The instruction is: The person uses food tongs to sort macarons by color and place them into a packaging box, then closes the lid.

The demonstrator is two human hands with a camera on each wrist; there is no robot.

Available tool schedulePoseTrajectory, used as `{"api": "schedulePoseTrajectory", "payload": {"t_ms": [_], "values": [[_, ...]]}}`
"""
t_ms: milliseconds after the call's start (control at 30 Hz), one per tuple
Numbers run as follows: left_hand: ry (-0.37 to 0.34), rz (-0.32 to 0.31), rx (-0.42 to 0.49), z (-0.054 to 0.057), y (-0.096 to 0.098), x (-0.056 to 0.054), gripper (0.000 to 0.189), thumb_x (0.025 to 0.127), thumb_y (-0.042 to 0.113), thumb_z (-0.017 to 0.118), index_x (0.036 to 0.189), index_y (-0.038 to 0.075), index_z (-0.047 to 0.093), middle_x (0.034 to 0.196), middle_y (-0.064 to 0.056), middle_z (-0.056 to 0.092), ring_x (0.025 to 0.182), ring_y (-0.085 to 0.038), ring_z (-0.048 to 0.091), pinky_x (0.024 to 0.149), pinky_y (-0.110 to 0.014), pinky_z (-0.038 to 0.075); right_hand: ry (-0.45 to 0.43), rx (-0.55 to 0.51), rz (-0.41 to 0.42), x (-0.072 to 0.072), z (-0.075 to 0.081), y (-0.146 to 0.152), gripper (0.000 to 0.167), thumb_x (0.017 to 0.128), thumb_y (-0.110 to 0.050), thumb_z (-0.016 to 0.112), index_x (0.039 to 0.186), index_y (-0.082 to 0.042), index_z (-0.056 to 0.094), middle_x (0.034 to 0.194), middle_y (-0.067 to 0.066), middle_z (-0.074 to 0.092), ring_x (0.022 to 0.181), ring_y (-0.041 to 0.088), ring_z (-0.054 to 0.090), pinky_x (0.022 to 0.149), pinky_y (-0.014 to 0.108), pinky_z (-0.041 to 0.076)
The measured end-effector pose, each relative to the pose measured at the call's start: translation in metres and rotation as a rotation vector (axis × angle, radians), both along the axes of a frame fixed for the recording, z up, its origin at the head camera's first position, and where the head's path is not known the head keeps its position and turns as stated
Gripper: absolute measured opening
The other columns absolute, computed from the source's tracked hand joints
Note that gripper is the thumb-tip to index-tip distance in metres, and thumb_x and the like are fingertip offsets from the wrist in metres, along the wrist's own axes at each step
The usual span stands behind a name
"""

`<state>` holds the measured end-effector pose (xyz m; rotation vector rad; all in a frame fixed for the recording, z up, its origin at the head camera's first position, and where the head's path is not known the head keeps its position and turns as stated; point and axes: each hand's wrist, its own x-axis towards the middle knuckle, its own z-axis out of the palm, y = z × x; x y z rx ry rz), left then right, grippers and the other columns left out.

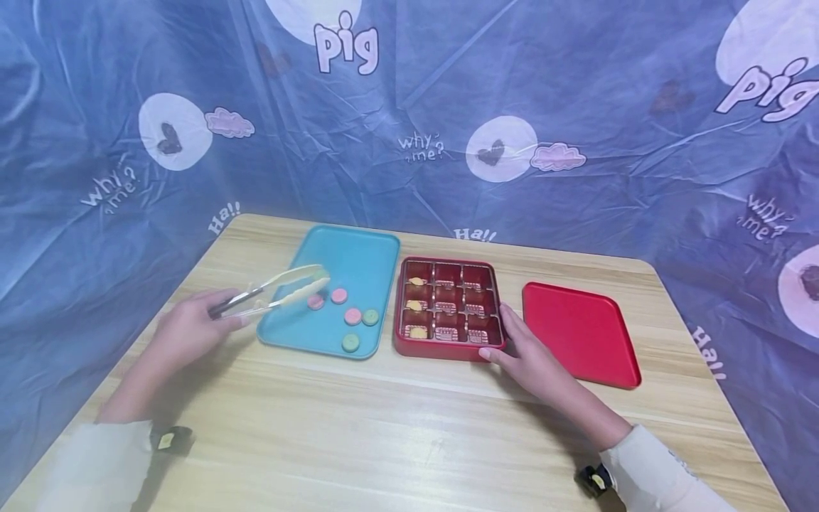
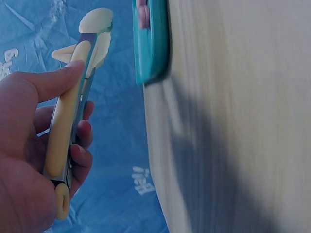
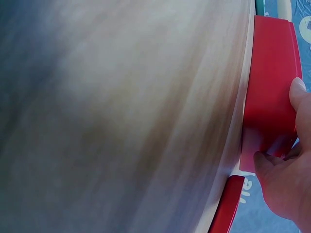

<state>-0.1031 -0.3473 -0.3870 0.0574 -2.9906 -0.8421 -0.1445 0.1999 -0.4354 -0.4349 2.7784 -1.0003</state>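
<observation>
My left hand (image 1: 195,328) grips a pair of tongs (image 2: 68,111) with cream handles and pale tips. In the head view the tongs' spread tips hang over the blue tray (image 1: 348,245), with a blurred greenish piece by them; whether they pinch it I cannot tell. Several pink discs (image 1: 339,296) and green discs (image 1: 350,343) lie on the tray. My right hand (image 1: 534,363) holds the near right corner of a red box (image 3: 274,87), thumb on the front wall, fingers along the right side. Its divided insert has yellow pieces (image 1: 417,332) in the left column; the other compartments show no pieces.
A red lid (image 1: 579,331) lies on the wooden table (image 1: 384,427) to the right of the box, close to my right forearm. Behind the table hangs a blue printed cloth (image 1: 358,142), which also covers both sides.
</observation>
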Motion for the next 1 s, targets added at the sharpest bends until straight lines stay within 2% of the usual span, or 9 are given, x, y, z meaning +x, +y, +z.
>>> {"api": "schedulePoseTrajectory", "payload": {"t_ms": [133, 267, 600, 833, 1000], "values": [[-0.035, -0.004, 0.044, 0.004, 0.013, -0.003, 0.074, 0.091, 0.06, 0.066, 0.149, 0.016, 0.051, 0.147, -0.022, 0.052, 0.132, -0.047, 0.048, 0.101, -0.067, 0.039, 0.007, -0.006, 0.002, 0.0, 0.0, 0.001, 0.103, 0.09, -0.045, 0.073, 0.164, -0.017, 0.007, 0.17, 0.011, 0.014, 0.154, 0.037, 0.019, 0.115, 0.064, 0.033], [-0.045, -0.025, 0.068, 0.007, 0.028, -0.005, 0.076, 0.089, 0.062, 0.066, 0.149, 0.018, 0.051, 0.15, -0.017, 0.051, 0.132, -0.043, 0.051, 0.103, -0.065, 0.04, 0.008, -0.006, 0.006, 0.0, 0.0, 0.001, 0.103, 0.09, -0.046, 0.073, 0.164, -0.018, 0.006, 0.17, 0.01, 0.014, 0.154, 0.037, 0.019, 0.115, 0.063, 0.033], [0.013, -0.116, 0.078, 0.009, 0.067, -0.016, 0.064, 0.09, 0.046, 0.072, 0.145, 0.017, 0.056, 0.146, -0.013, 0.055, 0.129, -0.039, 0.055, 0.106, -0.061, 0.042, 0.009, 0.006, 0.009, 0.0, 0.001, 0.001, 0.105, 0.089, -0.049, 0.073, 0.164, -0.017, 0.006, 0.17, 0.01, 0.014, 0.154, 0.037, 0.02, 0.115, 0.063, 0.034], [-0.012, -0.182, 0.11, 0.003, 0.094, -0.026, 0.06, 0.089, 0.043, 0.075, 0.142, 0.022, 0.059, 0.145, -0.008, 0.058, 0.132, -0.036, 0.054, 0.107, -0.059, 0.044, 0.0, 0.001, 0.007, 0.0, 0.0, 0.001, 0.106, 0.089, -0.053, 0.072, 0.163, -0.015, 0.007, 0.17, 0.011, 0.014, 0.155, 0.037, 0.018, 0.116, 0.063, 0.032], [-0.017, -0.228, 0.119, 0.001, 0.111, -0.031, 0.056, 0.088, 0.034, 0.077, 0.141, 0.024, 0.06, 0.143, -0.008, 0.059, 0.131, -0.033, 0.055, 0.102, -0.057, 0.048, 0.0, 0.006, 0.007, 0.0, 0.0, 0.0, 0.106, 0.088, -0.054, 0.071, 0.163, -0.014, 0.007, 0.17, 0.012, 0.013, 0.155, 0.037, 0.017, 0.117, 0.062, 0.031]]}}
